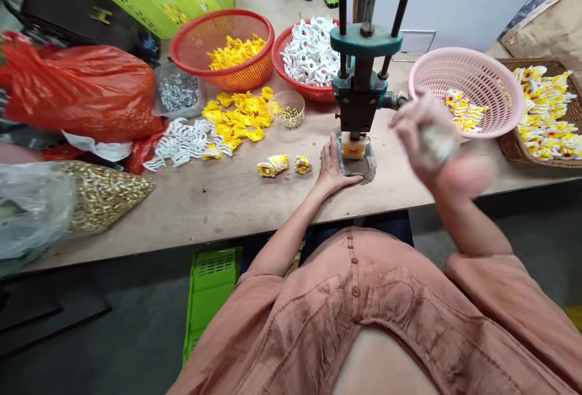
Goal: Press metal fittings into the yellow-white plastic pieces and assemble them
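A green hand press (366, 40) stands on the table, its pale block (353, 145) low over a base wrapped in clear plastic. My left hand (331, 171) lies against the left and front of that base, thumb and fingers apart. To the right of the press my right hand (421, 137), blurred by motion, is wrapped around the press lever (468, 174), whose reddish round end shows beyond the hand. Two yellow-and-white striped plastic pieces (273, 165) rest on the table left of my left hand. Whatever may be under the block is hidden.
Yellow parts (248, 113), white parts (184, 142) and a cup of brass bits (291, 113) lie to the left. Behind are red baskets (222, 77). A pink basket (509, 89) and a wicker tray (511, 146) hold striped pieces. A bag of brass pieces (107, 192) sits far left.
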Demonstrator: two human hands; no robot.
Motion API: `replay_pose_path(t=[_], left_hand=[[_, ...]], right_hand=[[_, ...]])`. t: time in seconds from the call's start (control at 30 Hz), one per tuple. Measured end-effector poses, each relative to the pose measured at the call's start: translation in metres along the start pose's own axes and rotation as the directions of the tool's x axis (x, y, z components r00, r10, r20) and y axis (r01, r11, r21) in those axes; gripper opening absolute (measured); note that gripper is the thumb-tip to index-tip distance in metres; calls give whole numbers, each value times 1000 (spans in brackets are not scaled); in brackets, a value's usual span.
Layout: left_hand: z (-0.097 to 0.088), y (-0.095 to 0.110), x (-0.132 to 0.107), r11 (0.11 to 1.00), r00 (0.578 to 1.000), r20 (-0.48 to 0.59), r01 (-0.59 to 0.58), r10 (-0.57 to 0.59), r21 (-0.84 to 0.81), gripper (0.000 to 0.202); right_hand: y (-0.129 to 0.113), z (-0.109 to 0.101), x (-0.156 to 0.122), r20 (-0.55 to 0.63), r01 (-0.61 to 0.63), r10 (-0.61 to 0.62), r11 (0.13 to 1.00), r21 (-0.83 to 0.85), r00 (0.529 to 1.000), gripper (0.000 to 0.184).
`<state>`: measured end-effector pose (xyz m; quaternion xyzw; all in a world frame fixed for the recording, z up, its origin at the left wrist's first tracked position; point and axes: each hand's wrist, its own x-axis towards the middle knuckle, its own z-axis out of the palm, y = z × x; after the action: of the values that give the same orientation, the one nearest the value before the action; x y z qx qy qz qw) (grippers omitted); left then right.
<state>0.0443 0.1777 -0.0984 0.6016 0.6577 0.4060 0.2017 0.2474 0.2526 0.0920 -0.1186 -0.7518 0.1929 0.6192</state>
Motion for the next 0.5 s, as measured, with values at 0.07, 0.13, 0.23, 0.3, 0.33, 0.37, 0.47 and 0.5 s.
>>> replay_pose_path(t=[0.07,0.13,0.23,0.3,0.33,0.37,0.47,0.5], left_hand=[[0,1,0,999,1000,6,3,-3,47,169],[0,2,0,997,1000,8,-8,8,70,171],[1,1,0,997,1000,-5,-14,14,73,169],[2,1,0,997,1000,-14,-12,13,70,169],[2,1,0,997,1000,-16,-11,12,71,169],[3,1,0,997,1000,-16,-10,11,72,168],[3,2,-1,997,1000,-7,-5,6,74,166],[3,2,-1,997,1000,-4,-2,2,72,166]], right_hand=[[5,-3,-50,117,160,-143,976,-148,983,40],[16,-8,-80,277,178,-113,959,-220,954,38],[33,-15,-95,439,130,-6,958,-255,899,39],[35,-15,-100,437,78,64,951,-300,897,44],[33,-14,-102,413,46,99,944,-326,905,46],[29,-14,-103,392,24,119,940,-341,912,48],[11,-14,-86,411,23,107,954,-299,905,57],[6,-14,-70,415,1,118,961,-275,902,61]])
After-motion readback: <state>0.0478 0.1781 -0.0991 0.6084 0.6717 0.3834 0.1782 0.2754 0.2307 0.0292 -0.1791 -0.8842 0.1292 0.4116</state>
